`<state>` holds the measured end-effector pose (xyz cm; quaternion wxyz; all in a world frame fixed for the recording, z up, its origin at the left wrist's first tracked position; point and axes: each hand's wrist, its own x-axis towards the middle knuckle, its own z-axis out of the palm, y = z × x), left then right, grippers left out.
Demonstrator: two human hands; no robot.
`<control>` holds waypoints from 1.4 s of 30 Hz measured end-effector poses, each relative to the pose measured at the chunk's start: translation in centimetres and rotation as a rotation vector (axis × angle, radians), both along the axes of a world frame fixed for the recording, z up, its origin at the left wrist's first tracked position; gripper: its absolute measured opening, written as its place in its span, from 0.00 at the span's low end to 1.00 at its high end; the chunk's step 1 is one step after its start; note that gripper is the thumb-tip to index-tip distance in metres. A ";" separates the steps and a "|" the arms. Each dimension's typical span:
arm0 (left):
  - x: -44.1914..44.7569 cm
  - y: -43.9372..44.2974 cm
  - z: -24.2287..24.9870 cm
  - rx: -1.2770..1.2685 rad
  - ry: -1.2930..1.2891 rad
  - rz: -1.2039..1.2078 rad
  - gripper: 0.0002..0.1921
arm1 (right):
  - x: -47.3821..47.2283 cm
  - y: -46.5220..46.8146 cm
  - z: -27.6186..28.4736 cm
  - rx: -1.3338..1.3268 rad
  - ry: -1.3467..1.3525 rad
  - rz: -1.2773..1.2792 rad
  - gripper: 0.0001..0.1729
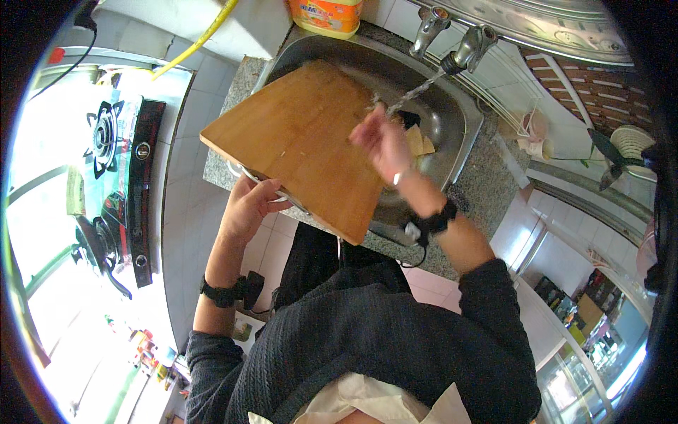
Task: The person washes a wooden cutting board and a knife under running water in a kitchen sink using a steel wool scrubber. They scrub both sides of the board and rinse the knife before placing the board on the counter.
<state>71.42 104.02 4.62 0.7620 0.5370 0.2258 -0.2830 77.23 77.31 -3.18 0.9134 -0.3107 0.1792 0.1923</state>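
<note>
A wooden cutting board point(302, 143) lies tilted over the metal sink point(450, 85). My left hand point(251, 201) grips the metal handle point(273, 192) on the board's near left edge. Above the board's right part is my right hand point(382, 142), blurred, with its fingers bent near the stream of water point(418, 90). Whether anything is in those fingers cannot be told. The water runs from the right-hand tap point(474, 47). Yellowish pieces point(418, 141) and something dark sit in the sink beyond my right wrist, partly hidden by it.
An orange-labelled plastic bottle point(328, 18) stands behind the sink. The granite counter point(479, 169) borders the sink. At the left is a gas stove point(143, 159) with a dark pan point(95, 244). A yellow hose point(198, 40) hangs at upper left.
</note>
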 end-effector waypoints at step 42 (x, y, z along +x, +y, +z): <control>0.7 0.7 1.0 -0.061 0.094 -0.098 0.30 | -0.2 6.8 -0.8 -0.974 -1.316 0.784 0.31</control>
